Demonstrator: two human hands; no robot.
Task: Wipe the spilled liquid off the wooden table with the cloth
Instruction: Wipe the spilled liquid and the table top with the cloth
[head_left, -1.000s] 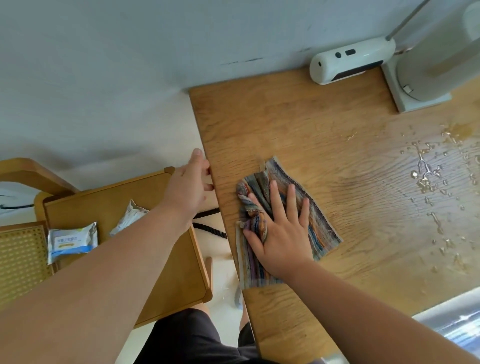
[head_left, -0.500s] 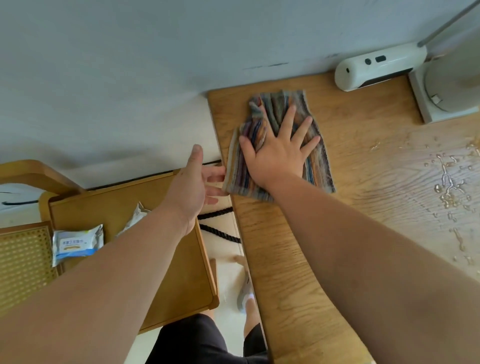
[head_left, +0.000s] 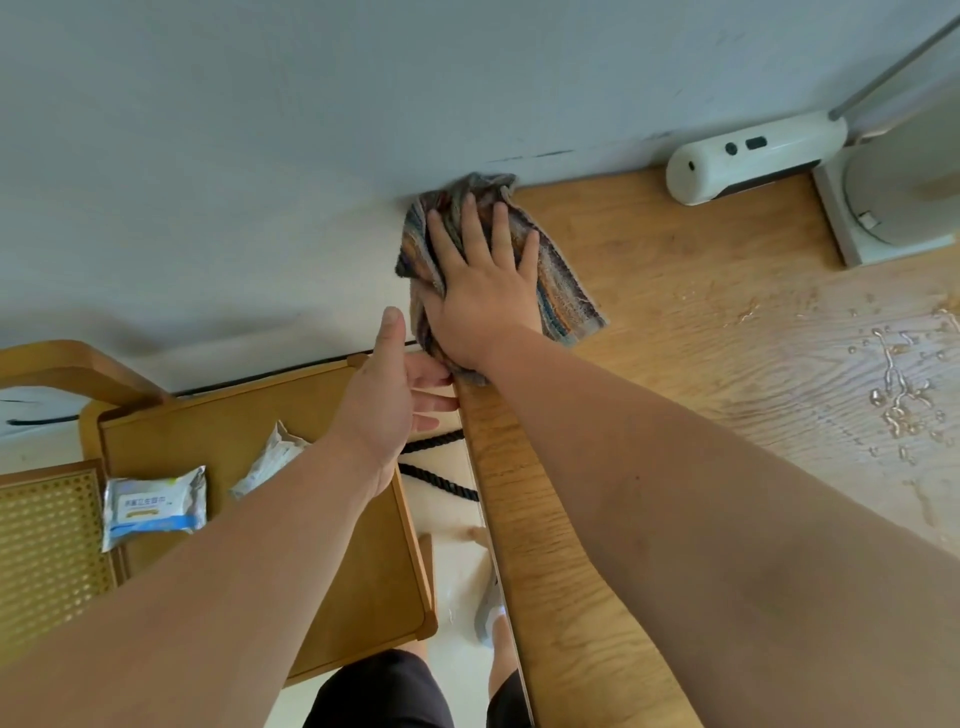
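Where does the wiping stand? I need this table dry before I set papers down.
Done: the wood near the cloth looks dry. In hand: the right hand presses the striped cloth flat at the table's far left corner by the wall; the left hand rests open at the edge. Left: the droplets on the right side are untouched.

The cloth (head_left: 563, 291) lies on the desk's (head_left: 649, 332) far left corner, against the wall (head_left: 311, 130). The spilled liquid (head_left: 896, 384) lies well to its right. A wipes packet (head_left: 153, 506) lies on the side table (head_left: 218, 415) left of the desk.
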